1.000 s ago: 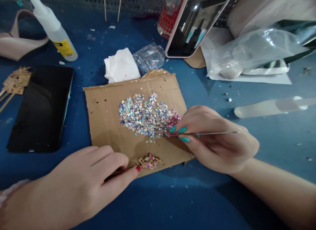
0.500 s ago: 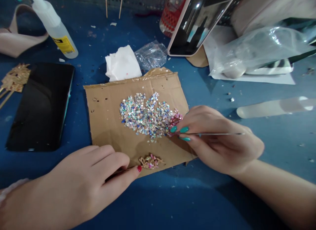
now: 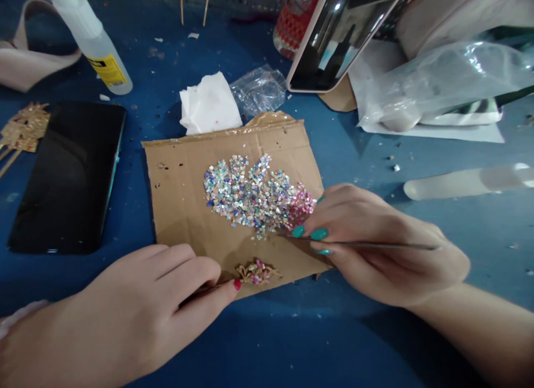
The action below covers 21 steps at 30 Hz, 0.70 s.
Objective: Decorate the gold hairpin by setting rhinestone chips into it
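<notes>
Cardboard (image 3: 173, 210): shiny bits (image 3: 246, 196) on top
Gold pin (image 3: 258, 273): on cardboard's near edge
Left hand (image 3: 142, 310): curled, pinching pin
Right hand (image 3: 396, 224): pinched around thin stick (image 3: 375, 245)
Bottle (image 3: 102, 51): past cardboard's far-left corner, insides unclear

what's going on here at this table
A person is working over a piece of cardboard on a blue table. The right hand holds a thin tool, its tip by the lower right edge of a spread of shiny chips, near some pink chips. The left hand seems to pinch the stem of a small gold ornament with pink bits on it, at the cardboard's near edge. A dark phone lies to the left.
</notes>
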{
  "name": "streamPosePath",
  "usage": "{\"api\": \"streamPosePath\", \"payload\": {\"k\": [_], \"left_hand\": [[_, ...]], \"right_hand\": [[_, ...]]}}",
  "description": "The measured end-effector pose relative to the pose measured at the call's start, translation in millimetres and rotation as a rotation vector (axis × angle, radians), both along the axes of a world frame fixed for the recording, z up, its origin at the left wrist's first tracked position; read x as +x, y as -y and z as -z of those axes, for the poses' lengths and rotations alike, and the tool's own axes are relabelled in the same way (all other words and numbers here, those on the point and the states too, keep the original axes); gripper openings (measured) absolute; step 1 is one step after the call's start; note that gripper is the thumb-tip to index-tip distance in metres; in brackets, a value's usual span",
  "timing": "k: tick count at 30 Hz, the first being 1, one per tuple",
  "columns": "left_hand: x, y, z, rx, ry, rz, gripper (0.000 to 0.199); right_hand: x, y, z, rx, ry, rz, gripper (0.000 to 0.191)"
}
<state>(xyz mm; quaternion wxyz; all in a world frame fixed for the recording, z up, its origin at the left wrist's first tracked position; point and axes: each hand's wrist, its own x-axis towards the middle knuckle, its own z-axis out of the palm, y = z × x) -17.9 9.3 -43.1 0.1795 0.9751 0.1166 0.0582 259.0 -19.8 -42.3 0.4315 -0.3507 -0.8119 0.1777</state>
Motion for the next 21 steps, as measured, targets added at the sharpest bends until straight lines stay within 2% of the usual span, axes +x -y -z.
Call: {"api": "streamPosePath", "payload": {"k": [6, 11, 21], "left_hand": [[-2.2, 2.3, 1.5, -0.034, -0.001, 0.000, 0.035], [-2.2, 0.7, -1.4, -0.010, -0.016, 0.028, 0.038], [0.6, -0.3, -0.2, -0.032, 0.012, 0.022, 0.036]], "right_hand": [[0.5, -1.7, -12.2, -0.021, 0.181, -0.142, 0.013], [2.0, -2.3, -12.2, 0.041, 0.201, -0.170, 0.011], [0.6, -3.1, -11.2, 0.034, 0.191, -0.176, 0.009]]}}
